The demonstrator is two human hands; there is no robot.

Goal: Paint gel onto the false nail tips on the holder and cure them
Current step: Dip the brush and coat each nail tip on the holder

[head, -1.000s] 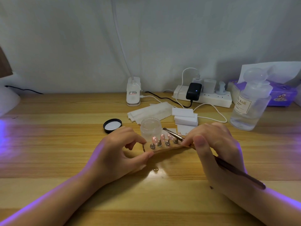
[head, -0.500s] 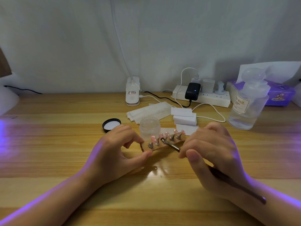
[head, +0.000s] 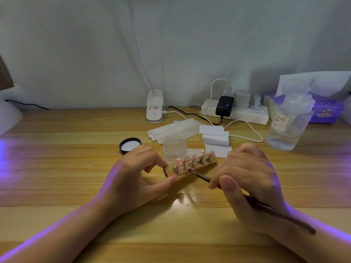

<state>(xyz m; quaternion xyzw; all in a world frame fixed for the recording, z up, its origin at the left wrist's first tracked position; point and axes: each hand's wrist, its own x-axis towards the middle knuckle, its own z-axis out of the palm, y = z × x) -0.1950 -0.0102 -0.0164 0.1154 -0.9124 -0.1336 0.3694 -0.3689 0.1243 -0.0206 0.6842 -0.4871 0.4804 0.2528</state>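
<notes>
The holder (head: 191,168) was held above the counter (head: 57,168) at centre, the left hand (head: 136,179) at its left end, the right hand (head: 247,179) to its right. The jar (head: 174,149) stood just behind it, the lid (head: 130,145) left of the jar. The power strip (head: 235,112) lay at the back, the bottle (head: 290,126) to its right.

A single view was recorded, from a wide-angle camera worn on the head. It was directed forward and downward across a wooden desk (head: 57,168) toward a pale wall (head: 76,44). The left hand (head: 133,179) and right hand (head: 248,183) were framed close, low and central, forearms entering at the bottom corners. The desk's rear edge was seen bowed. No second view was available for overlap.
</notes>
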